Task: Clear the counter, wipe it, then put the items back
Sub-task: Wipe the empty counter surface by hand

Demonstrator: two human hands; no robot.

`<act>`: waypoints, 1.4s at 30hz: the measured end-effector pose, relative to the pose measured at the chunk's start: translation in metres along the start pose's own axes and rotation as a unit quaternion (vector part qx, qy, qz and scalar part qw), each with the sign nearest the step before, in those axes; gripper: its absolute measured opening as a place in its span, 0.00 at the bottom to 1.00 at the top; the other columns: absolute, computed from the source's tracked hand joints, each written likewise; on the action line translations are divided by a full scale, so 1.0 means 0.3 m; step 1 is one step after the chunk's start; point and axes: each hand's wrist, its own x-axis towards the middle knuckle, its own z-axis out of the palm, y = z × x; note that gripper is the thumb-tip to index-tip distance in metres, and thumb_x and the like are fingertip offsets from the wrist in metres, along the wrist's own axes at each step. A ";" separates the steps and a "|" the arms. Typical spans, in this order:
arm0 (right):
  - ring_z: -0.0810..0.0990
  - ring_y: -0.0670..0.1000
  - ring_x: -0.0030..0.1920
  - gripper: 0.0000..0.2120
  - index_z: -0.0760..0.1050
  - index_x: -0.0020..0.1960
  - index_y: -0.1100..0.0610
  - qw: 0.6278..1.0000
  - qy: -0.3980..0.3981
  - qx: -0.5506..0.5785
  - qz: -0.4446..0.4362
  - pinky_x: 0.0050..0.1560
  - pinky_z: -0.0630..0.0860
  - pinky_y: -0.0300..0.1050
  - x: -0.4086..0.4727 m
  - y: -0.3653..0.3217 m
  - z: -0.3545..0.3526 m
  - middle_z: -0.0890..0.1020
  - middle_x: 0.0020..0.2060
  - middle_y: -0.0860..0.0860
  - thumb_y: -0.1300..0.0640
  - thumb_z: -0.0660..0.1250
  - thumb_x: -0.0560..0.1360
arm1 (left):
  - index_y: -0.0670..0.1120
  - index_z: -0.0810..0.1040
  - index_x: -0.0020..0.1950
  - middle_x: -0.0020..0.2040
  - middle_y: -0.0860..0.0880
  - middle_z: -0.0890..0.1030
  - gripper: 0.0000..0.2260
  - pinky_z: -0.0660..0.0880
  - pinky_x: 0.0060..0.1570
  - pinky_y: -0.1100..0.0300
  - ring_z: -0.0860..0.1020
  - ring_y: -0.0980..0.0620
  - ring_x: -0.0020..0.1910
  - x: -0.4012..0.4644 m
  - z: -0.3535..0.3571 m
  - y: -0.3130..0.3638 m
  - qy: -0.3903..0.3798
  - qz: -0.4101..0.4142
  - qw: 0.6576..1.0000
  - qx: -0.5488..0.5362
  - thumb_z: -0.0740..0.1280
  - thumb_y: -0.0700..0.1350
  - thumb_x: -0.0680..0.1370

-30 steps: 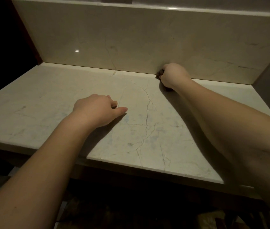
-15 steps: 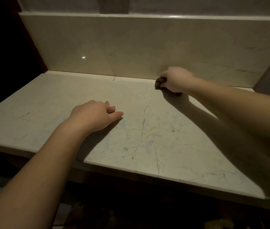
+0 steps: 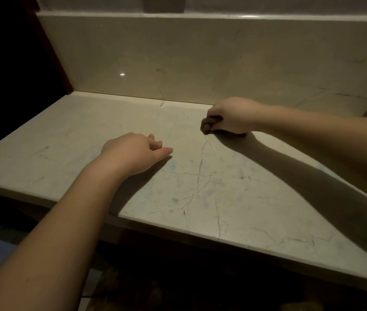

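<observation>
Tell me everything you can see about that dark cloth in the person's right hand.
The dark cloth is a small brownish wad, bunched up, with most of it hidden inside the right hand, whose curled fingers grip it. Only a crumpled end sticks out on the hand's left side. It sits low against the marble counter, near the back wall. The dim light hides its weave and true colour.

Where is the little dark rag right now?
In the head view, the dark rag is bunched in the right hand, pressed on the counter toward the back, near the backsplash.
</observation>
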 end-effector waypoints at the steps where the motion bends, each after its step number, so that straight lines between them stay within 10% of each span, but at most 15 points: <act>1: 0.74 0.55 0.44 0.08 0.71 0.41 0.50 1.000 -0.002 -0.005 0.003 0.40 0.72 0.50 -0.001 0.014 -0.008 0.76 0.42 0.50 0.49 0.63 0.76 | 0.61 0.69 0.71 0.76 0.62 0.60 0.28 0.71 0.60 0.50 0.66 0.51 0.71 0.001 -0.001 -0.001 0.000 -0.001 1.000 -0.004 0.52 0.70 0.76; 5: 0.74 0.57 0.52 0.10 0.76 0.56 0.51 0.997 0.064 -0.014 0.044 0.44 0.71 0.49 0.055 0.045 -0.005 0.75 0.49 0.51 0.54 0.60 0.78 | 0.61 0.70 0.71 0.76 0.62 0.60 0.27 0.71 0.62 0.50 0.67 0.51 0.70 0.001 0.000 -0.005 0.000 0.001 1.000 -0.010 0.53 0.70 0.76; 11: 0.75 0.58 0.49 0.05 0.74 0.44 0.56 0.985 0.096 0.093 0.109 0.42 0.67 0.47 0.090 0.033 0.037 0.75 0.44 0.53 0.54 0.64 0.75 | 0.60 0.70 0.71 0.76 0.62 0.61 0.27 0.70 0.62 0.49 0.67 0.52 0.70 0.000 -0.006 -0.009 0.002 0.006 1.000 -0.014 0.53 0.70 0.76; 18: 0.74 0.53 0.45 0.09 0.76 0.51 0.53 0.996 0.041 0.083 0.017 0.40 0.66 0.47 -0.024 0.017 0.040 0.77 0.45 0.50 0.50 0.65 0.75 | 0.60 0.69 0.71 0.76 0.61 0.60 0.27 0.72 0.61 0.49 0.67 0.51 0.70 0.001 -0.005 -0.012 0.005 0.021 1.000 0.012 0.52 0.70 0.76; 26: 0.73 0.58 0.52 0.10 0.76 0.51 0.59 0.985 0.113 0.084 0.102 0.42 0.63 0.46 0.060 0.022 0.060 0.72 0.45 0.53 0.53 0.63 0.78 | 0.59 0.72 0.70 0.75 0.59 0.63 0.26 0.71 0.61 0.49 0.69 0.50 0.69 -0.003 -0.009 -0.013 0.007 0.035 0.999 0.015 0.52 0.68 0.78; 35: 0.74 0.48 0.46 0.15 0.77 0.55 0.49 0.993 0.078 0.078 -0.035 0.41 0.67 0.45 -0.336 -0.181 0.046 0.76 0.49 0.46 0.44 0.58 0.75 | 0.58 0.76 0.65 0.68 0.55 0.74 0.26 0.73 0.55 0.51 0.74 0.48 0.62 0.019 0.007 -0.023 0.024 0.043 0.998 0.037 0.52 0.69 0.77; 42: 0.74 0.57 0.54 0.08 0.76 0.53 0.53 0.987 0.076 0.057 0.129 0.47 0.69 0.48 -0.155 -0.106 0.036 0.77 0.50 0.52 0.51 0.62 0.78 | 0.58 0.76 0.66 0.67 0.54 0.75 0.26 0.71 0.51 0.52 0.74 0.47 0.62 0.021 0.002 -0.020 0.022 0.046 0.998 0.040 0.53 0.69 0.77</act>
